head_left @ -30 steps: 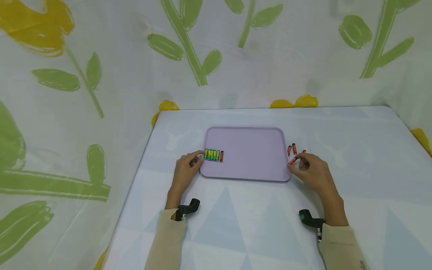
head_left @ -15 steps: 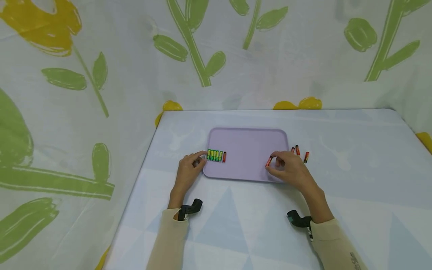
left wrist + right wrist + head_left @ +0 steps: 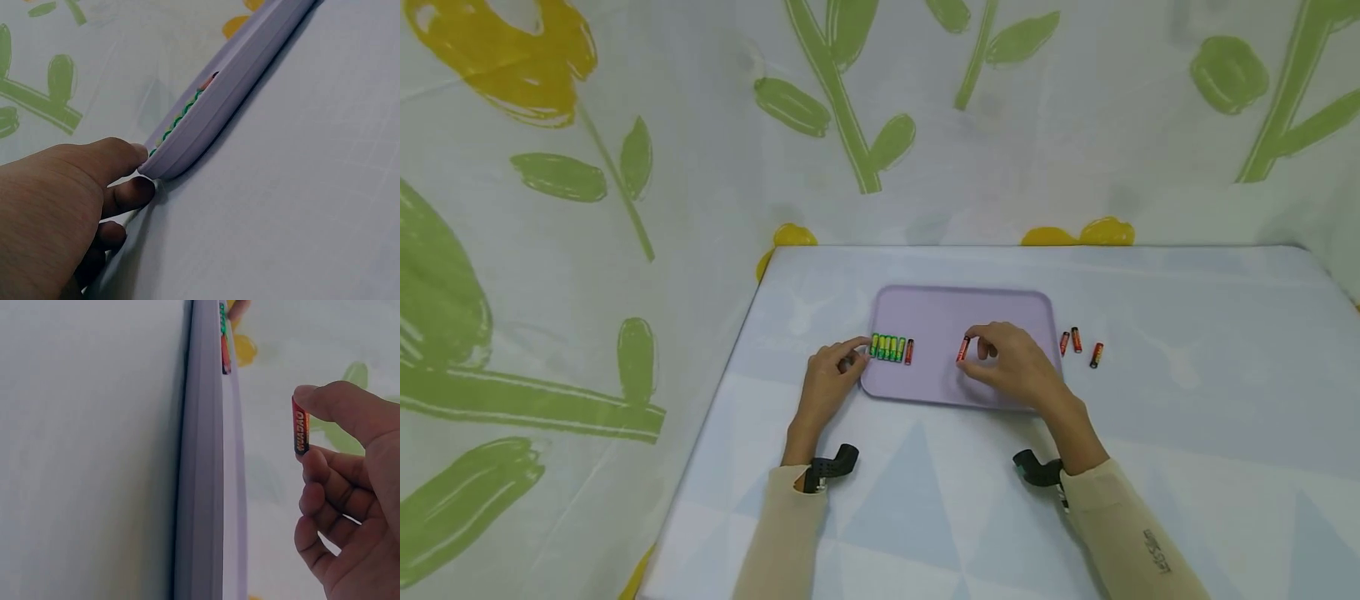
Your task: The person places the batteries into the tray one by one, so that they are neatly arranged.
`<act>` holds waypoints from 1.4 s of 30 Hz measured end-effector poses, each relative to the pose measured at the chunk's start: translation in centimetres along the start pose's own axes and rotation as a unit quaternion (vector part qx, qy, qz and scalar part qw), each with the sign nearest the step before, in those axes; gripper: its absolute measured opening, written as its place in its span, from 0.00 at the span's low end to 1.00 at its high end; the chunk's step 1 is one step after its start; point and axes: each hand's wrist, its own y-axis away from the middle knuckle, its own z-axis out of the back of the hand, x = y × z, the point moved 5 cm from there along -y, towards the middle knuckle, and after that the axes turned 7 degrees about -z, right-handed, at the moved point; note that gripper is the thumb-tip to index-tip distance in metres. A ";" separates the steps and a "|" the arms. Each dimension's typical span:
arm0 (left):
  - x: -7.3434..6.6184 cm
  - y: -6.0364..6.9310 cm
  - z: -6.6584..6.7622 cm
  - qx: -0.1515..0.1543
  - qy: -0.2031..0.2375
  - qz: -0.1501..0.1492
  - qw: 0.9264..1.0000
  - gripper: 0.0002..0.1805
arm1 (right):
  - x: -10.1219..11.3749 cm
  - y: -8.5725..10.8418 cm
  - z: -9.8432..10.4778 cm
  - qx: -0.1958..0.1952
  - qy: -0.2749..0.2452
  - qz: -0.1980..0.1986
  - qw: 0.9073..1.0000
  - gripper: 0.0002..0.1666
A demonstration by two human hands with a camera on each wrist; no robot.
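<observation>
A purple tray [image 3: 940,387] lies on the table, with a side-by-side row of several green-yellow batteries [image 3: 886,347] and one red battery [image 3: 909,352] at its left. The left hand [image 3: 830,383] holds the tray's left edge; in the left wrist view the thumb and a finger of the hand [image 3: 75,200] meet at the tray corner [image 3: 164,165]. Above the middle of the tray, the right hand [image 3: 1011,362] pinches another red battery [image 3: 963,348] by its ends. The right wrist view shows this battery [image 3: 300,428] between thumb and finger of the hand [image 3: 356,481].
Three loose red batteries [image 3: 1077,340] lie on the table [image 3: 1187,417] just right of the tray. Behind the table hangs a white cloth [image 3: 1060,150] with green leaves and yellow flowers. Each wrist carries a black device [image 3: 835,463].
The right hand has carried its red battery leftward, from the tray's right edge to over its middle. The left hand has stayed at the left edge. The head view has shifted slightly.
</observation>
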 end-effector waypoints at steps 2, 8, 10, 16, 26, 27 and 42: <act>0.0 0.0 0.1 -0.002 -0.004 -0.001 1.000 0.15 | 0.5 -0.3 -0.3 0.003 0.000 0.007 1.000 0.20; -0.4 0.0 0.6 -0.006 -0.004 -0.002 1.000 0.15 | 1.3 -1.1 -1.2 0.012 -0.001 0.018 1.000 0.19; -0.5 0.0 0.6 -0.005 -0.003 0.001 1.000 0.15 | 1.4 -1.3 -1.4 0.017 -0.004 0.021 1.000 0.19; -0.7 0.1 0.5 -0.003 0.000 0.004 1.000 0.15 | 1.6 -1.6 -2.0 0.023 -0.015 0.028 0.999 0.19; -1.1 0.2 0.3 -0.008 -0.003 0.002 1.000 0.15 | 2.2 -2.4 -3.2 0.043 -0.012 0.019 0.999 0.20; -1.1 0.3 0.3 -0.008 -0.005 0.000 1.000 0.15 | 2.2 -2.5 -3.3 0.043 -0.011 0.020 0.999 0.20; -1.4 0.3 0.4 -0.004 -0.014 0.007 1.000 0.15 | 2.3 -3.8 -4.6 0.055 -0.010 0.034 0.998 0.21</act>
